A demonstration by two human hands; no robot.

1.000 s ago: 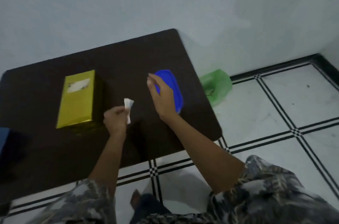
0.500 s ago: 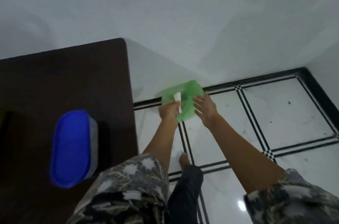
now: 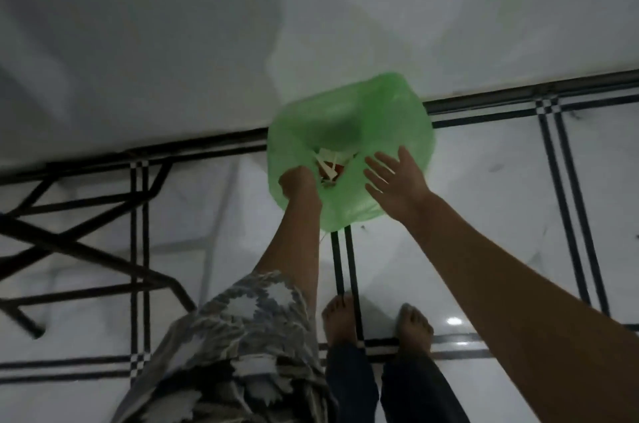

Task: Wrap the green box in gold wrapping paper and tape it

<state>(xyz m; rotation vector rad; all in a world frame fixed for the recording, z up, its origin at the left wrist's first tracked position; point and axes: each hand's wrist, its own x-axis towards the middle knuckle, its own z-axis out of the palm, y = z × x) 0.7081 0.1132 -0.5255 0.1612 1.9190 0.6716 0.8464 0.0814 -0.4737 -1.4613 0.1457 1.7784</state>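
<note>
The gold-wrapped box and the table top are out of view. A green plastic bag stands on the floor against the wall, its mouth open, with white paper scraps and something red inside. My left hand is at the left edge of the bag's mouth with its fingers curled. The scraps lie right at its fingertips, and I cannot tell whether it still holds one. My right hand hovers over the bag's right side, fingers spread and holding nothing.
The table's black metal legs cross at the left. White floor tiles with black lines run under my bare feet. The white wall rises just behind the bag.
The view has swung from the table top down to the floor. Both hands left the table, the left one carrying a white scrap, and now reach the green bag's mouth.
</note>
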